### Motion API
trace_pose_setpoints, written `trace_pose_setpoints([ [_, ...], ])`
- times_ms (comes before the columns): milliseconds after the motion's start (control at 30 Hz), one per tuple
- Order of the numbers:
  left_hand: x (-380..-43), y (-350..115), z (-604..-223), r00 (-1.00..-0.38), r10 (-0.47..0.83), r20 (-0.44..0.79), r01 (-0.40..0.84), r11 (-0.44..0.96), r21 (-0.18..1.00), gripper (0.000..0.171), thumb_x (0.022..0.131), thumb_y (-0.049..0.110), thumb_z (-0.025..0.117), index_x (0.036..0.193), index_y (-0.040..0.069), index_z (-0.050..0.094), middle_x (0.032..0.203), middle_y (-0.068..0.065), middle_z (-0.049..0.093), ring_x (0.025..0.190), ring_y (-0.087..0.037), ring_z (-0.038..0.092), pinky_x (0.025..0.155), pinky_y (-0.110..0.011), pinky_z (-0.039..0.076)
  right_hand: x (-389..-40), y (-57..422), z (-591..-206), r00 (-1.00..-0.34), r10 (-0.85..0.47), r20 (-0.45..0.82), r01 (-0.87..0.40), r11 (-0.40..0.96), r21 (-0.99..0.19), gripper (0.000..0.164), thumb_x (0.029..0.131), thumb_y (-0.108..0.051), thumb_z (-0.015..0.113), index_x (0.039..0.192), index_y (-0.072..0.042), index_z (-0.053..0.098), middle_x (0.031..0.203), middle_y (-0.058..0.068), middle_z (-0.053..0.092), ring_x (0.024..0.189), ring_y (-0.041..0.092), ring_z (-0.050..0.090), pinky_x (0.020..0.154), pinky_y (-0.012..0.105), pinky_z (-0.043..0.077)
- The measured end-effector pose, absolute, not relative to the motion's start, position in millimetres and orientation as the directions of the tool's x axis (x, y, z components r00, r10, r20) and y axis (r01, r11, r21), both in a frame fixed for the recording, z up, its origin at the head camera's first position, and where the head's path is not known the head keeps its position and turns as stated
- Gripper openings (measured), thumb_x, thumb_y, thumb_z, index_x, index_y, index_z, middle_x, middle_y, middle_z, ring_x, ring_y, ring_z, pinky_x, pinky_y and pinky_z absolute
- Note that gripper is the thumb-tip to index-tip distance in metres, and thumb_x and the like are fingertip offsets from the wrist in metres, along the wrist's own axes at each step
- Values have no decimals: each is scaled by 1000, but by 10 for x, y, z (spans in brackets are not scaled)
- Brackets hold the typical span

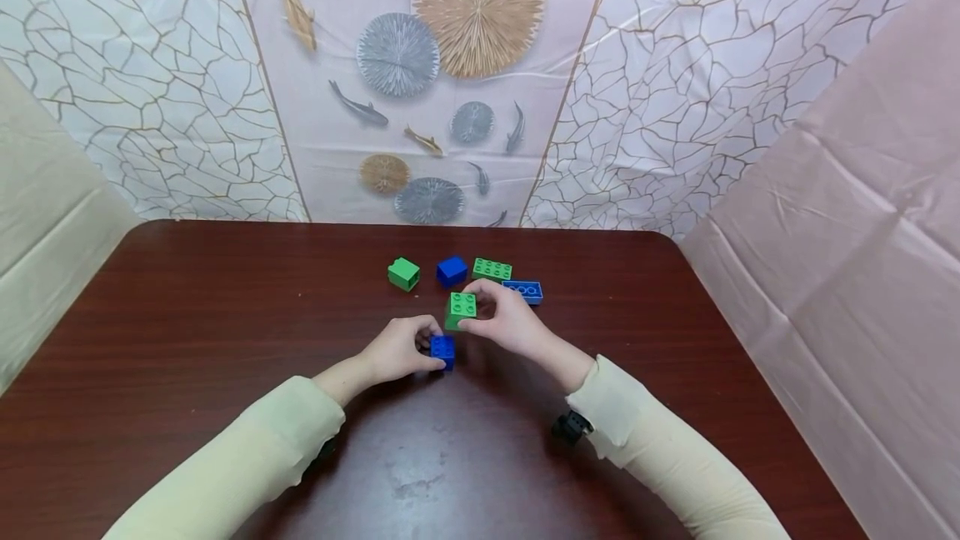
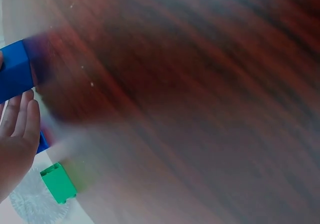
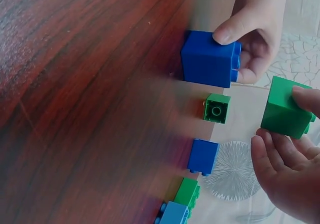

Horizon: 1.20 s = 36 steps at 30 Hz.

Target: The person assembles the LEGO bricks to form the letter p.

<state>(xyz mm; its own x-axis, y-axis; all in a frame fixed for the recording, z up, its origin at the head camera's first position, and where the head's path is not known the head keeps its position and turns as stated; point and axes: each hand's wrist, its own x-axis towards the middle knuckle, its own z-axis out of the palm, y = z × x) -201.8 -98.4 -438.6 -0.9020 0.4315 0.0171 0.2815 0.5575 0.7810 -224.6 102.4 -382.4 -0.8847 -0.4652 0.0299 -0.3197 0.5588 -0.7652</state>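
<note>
In the head view my left hand (image 1: pixel 396 350) pinches a blue toy brick (image 1: pixel 442 350) that is studs up at the table surface. Just beyond it, my right hand (image 1: pixel 512 319) holds a square green toy brick (image 1: pixel 461 310) by its sides, raised off the table with the studs on top. The right wrist view has the green brick (image 3: pixel 286 107) between thumb and fingers, apart from the blue brick (image 3: pixel 206 59). The left wrist view shows the held blue brick (image 2: pixel 16 72) only partly, at the frame's edge.
Farther back on the brown table (image 1: pixel 225 315) lie a green brick (image 1: pixel 403 273) on its side, a blue brick (image 1: pixel 452 271), a long green brick (image 1: pixel 492 268) and a long blue brick (image 1: pixel 525 291). A patterned cloth (image 1: pixel 442 132) hangs behind the table.
</note>
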Motion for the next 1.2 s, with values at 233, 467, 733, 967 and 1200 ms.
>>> trace_pose_setpoints([
  [233,-2010,-966,-4401,-898,439,38,300,546,782,30,75,17,77,96,7,58,92,-6,62,85,-14,59,76,-29,51,-2209,1018,-3847,-868,-494,36,-339,539,-771,32,81,-15,73,108,-7,58,100,9,66,92,19,60,74,26,52],
  [467,-2012,-968,-4415,-896,443,33,294,535,792,30,76,17,77,95,6,57,90,-5,62,84,-15,59,75,-28,52,-2176,992,-3886,-850,-527,20,-360,551,-753,31,81,-16,73,107,-9,59,101,8,67,94,20,62,80,33,50],
  [733,-2025,-959,-4438,-896,441,38,298,536,790,29,75,17,78,95,7,59,90,-4,64,83,-12,60,74,-26,52,-2165,978,-3980,-823,-568,20,-396,549,-736,30,81,-12,73,107,-7,60,99,9,68,94,22,63,82,42,51],
  [967,-2034,-965,-4431,-898,439,25,291,550,783,29,75,18,78,94,8,58,89,-3,64,82,-10,59,74,-25,52,-2169,964,-4013,-818,-575,9,-395,550,-736,30,81,-13,73,107,-9,60,99,8,68,94,21,62,86,43,50],
  [1200,-2045,-972,-4412,-896,443,24,299,562,771,31,75,19,78,98,9,59,88,-2,64,80,-9,59,73,-24,51,-2182,955,-4035,-797,-604,8,-425,551,-719,30,83,-18,71,111,-10,60,100,5,67,92,16,61,84,36,52],
])
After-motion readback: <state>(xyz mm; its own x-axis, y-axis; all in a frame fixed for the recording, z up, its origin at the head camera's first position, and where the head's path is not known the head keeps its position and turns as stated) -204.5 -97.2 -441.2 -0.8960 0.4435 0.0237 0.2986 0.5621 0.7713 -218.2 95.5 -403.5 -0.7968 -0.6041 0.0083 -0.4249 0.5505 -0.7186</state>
